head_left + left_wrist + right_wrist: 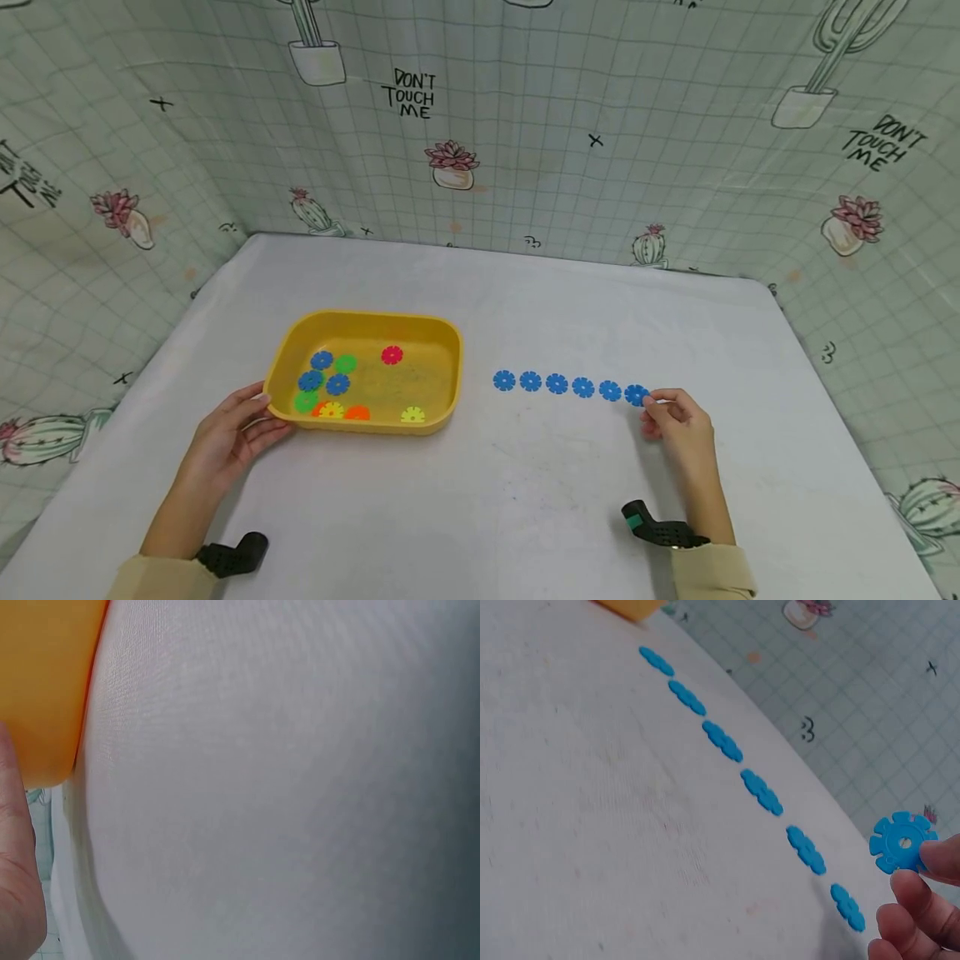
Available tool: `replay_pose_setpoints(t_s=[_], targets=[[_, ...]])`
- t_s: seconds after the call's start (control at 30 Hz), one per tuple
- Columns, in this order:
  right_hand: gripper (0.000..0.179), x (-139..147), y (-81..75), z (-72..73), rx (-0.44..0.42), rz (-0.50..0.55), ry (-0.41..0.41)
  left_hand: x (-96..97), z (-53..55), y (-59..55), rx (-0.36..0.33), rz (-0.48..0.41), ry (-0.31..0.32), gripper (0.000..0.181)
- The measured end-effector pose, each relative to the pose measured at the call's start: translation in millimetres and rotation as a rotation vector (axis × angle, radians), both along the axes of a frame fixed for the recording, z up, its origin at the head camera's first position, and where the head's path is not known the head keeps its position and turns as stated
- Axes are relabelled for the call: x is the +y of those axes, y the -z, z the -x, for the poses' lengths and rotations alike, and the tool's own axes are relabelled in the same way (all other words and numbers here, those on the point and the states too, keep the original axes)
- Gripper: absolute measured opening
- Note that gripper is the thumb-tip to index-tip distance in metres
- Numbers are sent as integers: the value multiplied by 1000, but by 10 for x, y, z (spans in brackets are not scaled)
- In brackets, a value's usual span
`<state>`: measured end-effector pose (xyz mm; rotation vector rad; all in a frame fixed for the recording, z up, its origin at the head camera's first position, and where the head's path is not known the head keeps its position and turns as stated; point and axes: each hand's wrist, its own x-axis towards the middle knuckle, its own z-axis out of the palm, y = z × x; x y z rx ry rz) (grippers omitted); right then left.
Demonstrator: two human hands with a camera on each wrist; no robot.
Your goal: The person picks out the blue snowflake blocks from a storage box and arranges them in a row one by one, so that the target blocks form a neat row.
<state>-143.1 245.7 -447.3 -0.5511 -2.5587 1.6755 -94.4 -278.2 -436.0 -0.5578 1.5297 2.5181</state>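
Note:
My left hand [228, 437] holds the near left corner of a yellow tray [408, 327], its fingers along the outside. In the left wrist view a finger [13, 847] lies by the wall of the yellow tray [45, 682]. Inside are several notched plastic discs, among them a blue disc [322, 360], a pink disc [392, 355] and a green disc [346, 363]. Between thumb and fingertips my right hand [678, 425] pinches a blue notched disc [891, 838], tilted up above the table. It overlaps the right end of a row of blue discs [557, 383].
The white table [525, 500] carries the row of several flat blue discs to the right of the tray. Behind the table hangs a checked cloth [525, 183] with printed cacti. A black wrist strap [663, 531] is on the right wrist, another strap [234, 556] on the left.

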Motion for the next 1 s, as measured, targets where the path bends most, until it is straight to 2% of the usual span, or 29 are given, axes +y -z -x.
replay_pose_setpoints(t_s=[0.13, 0.3, 0.6, 1.0], targets=[[27, 165, 76, 26, -44, 0, 44, -21, -8, 9, 10, 3, 9, 14], [28, 322, 151, 83, -69, -57, 80, -31, -14, 19, 27, -2, 19, 14], [29, 449, 192, 182, -117, -88, 54, -3, -11, 12, 32, -30, 14, 15], [35, 458, 148, 229, -191, -209, -18, -7, -18, 26, 43, -32, 18, 15]])
